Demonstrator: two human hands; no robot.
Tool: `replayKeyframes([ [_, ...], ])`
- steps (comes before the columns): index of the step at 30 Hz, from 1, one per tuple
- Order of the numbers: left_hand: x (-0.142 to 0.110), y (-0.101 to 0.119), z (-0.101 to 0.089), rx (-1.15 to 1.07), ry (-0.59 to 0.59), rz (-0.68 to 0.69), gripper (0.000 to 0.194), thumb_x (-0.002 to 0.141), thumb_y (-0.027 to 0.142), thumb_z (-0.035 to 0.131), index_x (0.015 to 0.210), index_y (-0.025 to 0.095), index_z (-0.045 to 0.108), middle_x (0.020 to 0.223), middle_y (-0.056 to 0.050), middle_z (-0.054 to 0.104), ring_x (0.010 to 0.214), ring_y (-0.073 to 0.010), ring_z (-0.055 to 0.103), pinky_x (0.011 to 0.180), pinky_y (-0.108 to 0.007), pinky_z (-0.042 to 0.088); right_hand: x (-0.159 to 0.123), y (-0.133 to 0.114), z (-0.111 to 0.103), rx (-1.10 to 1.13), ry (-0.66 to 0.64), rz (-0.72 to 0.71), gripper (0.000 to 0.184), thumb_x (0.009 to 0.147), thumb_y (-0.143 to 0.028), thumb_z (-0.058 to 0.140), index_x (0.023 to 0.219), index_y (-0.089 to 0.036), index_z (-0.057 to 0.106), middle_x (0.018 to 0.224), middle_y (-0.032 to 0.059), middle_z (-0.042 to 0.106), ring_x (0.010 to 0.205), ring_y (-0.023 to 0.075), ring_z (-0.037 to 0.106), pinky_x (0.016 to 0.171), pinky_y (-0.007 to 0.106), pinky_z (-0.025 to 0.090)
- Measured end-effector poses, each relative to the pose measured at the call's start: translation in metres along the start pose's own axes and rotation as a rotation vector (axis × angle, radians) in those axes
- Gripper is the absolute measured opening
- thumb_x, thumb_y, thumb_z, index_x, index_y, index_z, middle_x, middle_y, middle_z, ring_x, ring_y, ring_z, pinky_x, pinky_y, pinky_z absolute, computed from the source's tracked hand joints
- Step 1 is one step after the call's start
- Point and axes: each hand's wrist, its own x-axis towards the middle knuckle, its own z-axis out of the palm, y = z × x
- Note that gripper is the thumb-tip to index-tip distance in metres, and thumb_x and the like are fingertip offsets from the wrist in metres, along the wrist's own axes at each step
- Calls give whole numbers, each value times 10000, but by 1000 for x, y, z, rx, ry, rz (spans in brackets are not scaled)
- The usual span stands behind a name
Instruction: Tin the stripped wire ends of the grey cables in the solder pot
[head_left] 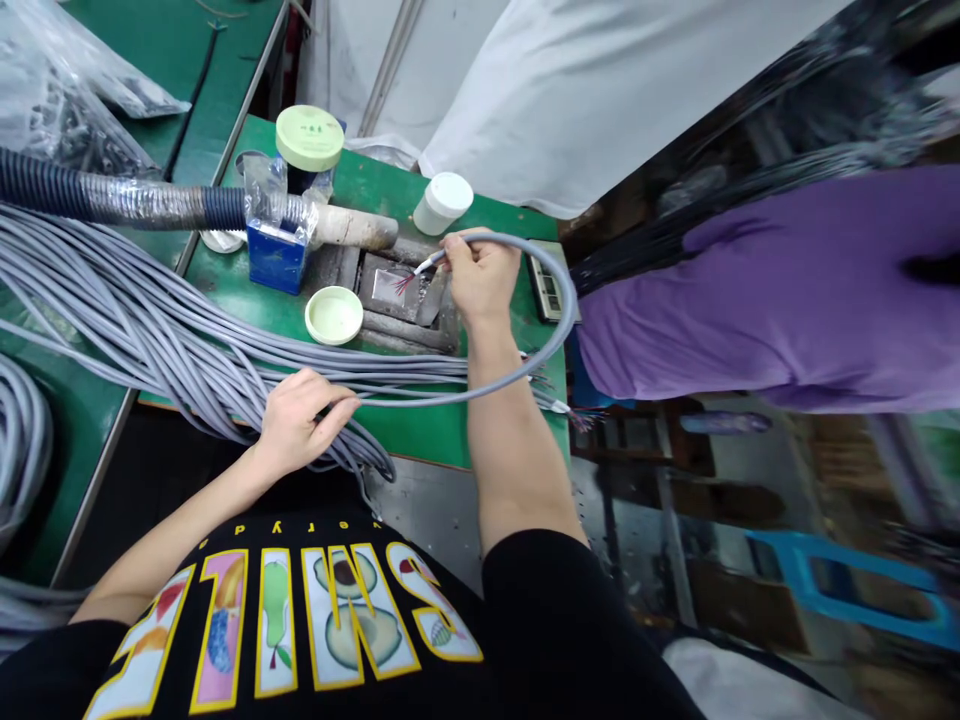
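As right hand (484, 275) pinches, smooth cable (568, 300), looped

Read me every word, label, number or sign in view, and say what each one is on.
"SMILE", upside down, on the black shirt's front.
"veryd", small yellow letters, same shirt; ends unclear.
Upper pale green lid: printed characters, too small to read.
Flat device: any markings too blurred to read.

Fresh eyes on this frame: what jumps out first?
The gray cable loops from the right hand round to the left hand, its reddish wires splayed over a shiny square. A cable bundle sweeps in from the left across the green table. At right, a person's purple top stands out.
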Motion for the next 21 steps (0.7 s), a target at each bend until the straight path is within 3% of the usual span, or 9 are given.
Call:
replayKeyframes([
  [14,0,-1,0,20,-2,44,171,894,247,566,810,167,691,691,-42,705,660,-142,582,649,-272,455,7,7,14,-60,-51,59,260,860,-301,564,644,-168,623,577,-3,602,578,156,593,701,343,515],
  [17,0,-2,1,20,-3,41,174,895,251,565,821,166,697,703,-46,716,662,-143,589,654,-276,466,-4,-16,-5,13,-45,-11,263,898,-346,526,750,-178,664,649,8,639,622,162,619,681,339,525],
  [21,0,-2,0,-23,21,24,198,895,274,561,826,172,717,698,-52,728,645,-144,600,639,-282,472,-43,-71,-45,72,-110,-273,235,934,-354,499,946,-244,706,898,35,721,849,205,666,787,382,525],
])
